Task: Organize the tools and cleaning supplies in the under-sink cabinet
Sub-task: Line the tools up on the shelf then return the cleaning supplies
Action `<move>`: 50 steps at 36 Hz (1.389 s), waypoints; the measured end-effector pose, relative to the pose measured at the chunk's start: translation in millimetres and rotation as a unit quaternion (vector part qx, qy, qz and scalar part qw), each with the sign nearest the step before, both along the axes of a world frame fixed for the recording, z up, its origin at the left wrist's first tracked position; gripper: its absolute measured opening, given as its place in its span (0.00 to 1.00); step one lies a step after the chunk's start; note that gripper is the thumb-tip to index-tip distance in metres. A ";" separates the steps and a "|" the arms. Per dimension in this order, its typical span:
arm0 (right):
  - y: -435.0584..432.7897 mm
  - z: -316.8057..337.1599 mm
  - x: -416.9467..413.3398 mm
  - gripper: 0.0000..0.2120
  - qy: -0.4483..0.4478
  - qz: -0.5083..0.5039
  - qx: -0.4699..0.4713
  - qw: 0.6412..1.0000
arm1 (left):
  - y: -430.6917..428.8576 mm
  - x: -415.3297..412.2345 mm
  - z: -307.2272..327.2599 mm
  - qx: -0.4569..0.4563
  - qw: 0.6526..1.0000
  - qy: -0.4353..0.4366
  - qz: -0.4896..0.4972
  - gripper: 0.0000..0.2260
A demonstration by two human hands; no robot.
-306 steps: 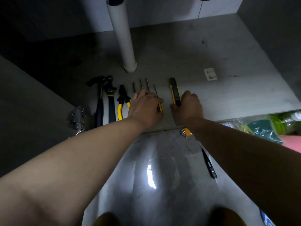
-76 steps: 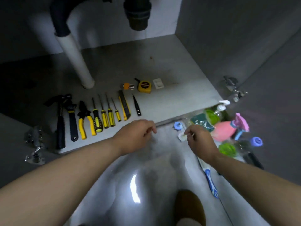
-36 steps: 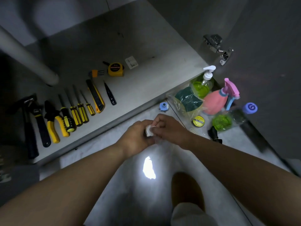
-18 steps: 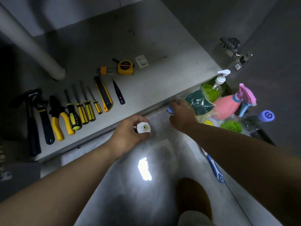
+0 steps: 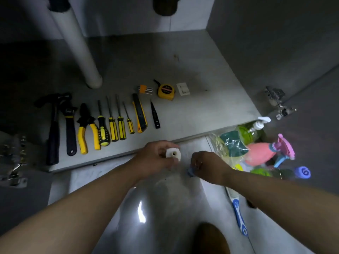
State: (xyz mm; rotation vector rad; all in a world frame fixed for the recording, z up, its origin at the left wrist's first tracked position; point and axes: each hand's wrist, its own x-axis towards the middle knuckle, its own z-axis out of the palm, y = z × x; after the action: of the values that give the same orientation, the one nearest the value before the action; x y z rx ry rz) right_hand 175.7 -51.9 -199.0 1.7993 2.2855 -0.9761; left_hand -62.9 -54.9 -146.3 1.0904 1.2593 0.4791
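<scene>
Now, just off the front edge of the grey cabinet floor (image 5: pixel 183 70), with its neat row of yellow-and-black hand tools (image 5: pixel 111 125), the left hand (image 5: pixel 156 159) grips a small white plastic spool (image 5: pixel 173 154). The right hand (image 5: pixel 207 164), drawn back from that edge, pinches a small blue plastic piece (image 5: pixel 190 173). Both strays look ready for shelving.

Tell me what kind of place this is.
Likely an open under-sink cabinet: a white drain pipe drops to its floor, a door hinge sits at the right, and a pink spray bottle sits just outside.
</scene>
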 end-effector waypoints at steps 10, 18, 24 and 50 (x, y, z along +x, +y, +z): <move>85.9 98.7 -45.2 0.05 0.083 -0.047 0.154 0.983 | 24.6 -34.0 21.3 0.002 0.997 -0.056 0.058 0.13; 151.4 80.6 -86.3 0.07 0.005 -0.088 0.152 0.984 | 26.1 -50.0 23.5 -0.020 0.987 -0.103 0.121 0.16; 160.2 64.2 -105.3 0.11 -0.030 -0.093 0.158 0.983 | 29.1 -57.2 20.0 -0.048 0.978 -0.142 0.147 0.17; 60.8 89.7 -104.9 0.04 0.178 -0.107 0.075 0.975 | 37.5 -40.2 19.0 0.045 0.991 0.014 0.125 0.20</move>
State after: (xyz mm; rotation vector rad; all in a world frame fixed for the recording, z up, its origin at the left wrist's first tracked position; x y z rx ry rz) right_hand 70.9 8.9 -109.3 2.1206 2.4609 -1.2843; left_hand -103.1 -17.4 -127.3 1.0214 1.4180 0.7184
